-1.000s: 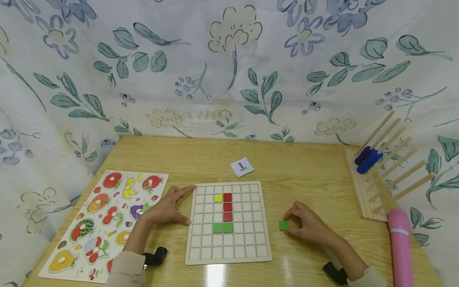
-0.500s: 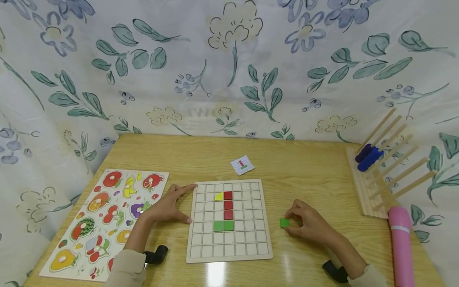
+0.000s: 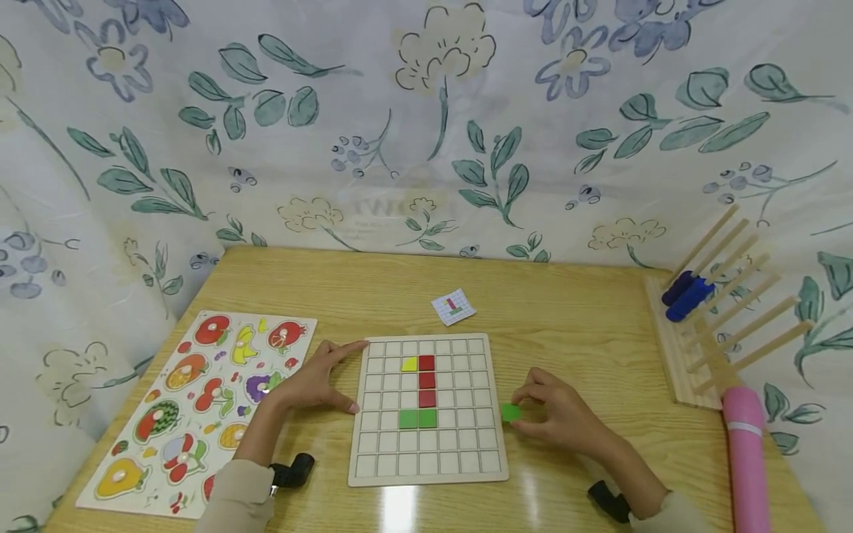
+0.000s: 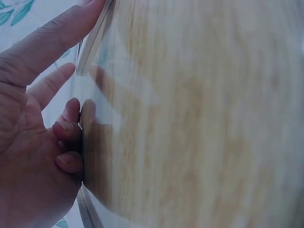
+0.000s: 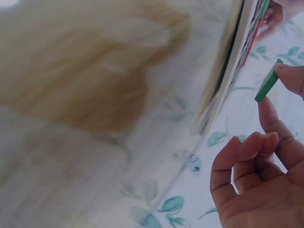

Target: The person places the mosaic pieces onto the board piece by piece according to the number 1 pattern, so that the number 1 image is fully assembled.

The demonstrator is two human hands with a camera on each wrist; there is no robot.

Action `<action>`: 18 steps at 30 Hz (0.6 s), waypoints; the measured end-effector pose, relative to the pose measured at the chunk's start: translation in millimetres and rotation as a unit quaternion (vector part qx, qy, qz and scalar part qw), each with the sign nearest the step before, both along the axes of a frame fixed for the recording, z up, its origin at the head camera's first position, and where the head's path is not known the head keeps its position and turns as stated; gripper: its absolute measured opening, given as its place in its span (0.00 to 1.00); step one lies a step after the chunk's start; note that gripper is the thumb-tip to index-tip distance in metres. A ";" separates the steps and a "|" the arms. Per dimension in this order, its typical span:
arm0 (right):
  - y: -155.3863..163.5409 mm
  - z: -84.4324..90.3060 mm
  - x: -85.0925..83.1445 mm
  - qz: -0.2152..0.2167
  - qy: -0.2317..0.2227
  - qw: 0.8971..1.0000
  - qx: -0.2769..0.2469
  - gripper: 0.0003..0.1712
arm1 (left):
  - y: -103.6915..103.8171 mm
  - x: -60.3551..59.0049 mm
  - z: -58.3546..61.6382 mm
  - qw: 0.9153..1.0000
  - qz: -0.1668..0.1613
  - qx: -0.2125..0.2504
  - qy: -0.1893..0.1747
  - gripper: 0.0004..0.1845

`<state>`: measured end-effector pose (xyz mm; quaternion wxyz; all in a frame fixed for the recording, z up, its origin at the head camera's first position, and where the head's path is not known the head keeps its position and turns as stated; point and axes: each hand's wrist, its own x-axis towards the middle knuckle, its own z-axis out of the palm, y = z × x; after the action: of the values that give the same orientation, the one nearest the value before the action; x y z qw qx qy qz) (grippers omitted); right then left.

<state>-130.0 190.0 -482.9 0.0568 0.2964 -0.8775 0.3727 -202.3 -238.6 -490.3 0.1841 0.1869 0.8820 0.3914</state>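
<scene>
A wooden grid board lies on the table, holding a yellow tile, a column of red tiles and two green tiles side by side. My right hand pinches a loose green square tile between thumb and index finger, right at the board's right edge; in the right wrist view that tile is tilted and off the table. On the other side, my left hand touches the board's left edge, index finger stretched to the upper corner and thumb lower down.
A small pattern card lies behind the board. To the left is a fruit puzzle board. At right stand a wooden peg rack with blue pieces and a pink cylinder. A floral curtain closes off the back.
My right hand has moved left with the green tile, from beside the board to its right edge. The left hand stays on the board's left edge.
</scene>
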 end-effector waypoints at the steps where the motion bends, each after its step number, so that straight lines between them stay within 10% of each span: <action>1: -2.2 0.6 -0.5 0.003 0.008 1.000 0.001 0.14 | 0.3 0.1 0.0 1.000 0.003 -0.002 -0.002 0.59; 18: -37.2 5.8 -9.0 0.045 0.009 0.999 -0.005 0.13 | -0.7 -0.4 -3.0 1.000 0.009 -0.009 -0.006 0.59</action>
<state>-139.1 152.8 -477.1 0.0491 0.3388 -0.8608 0.3765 -202.7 -239.3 -493.3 0.1873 0.1746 0.8862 0.3861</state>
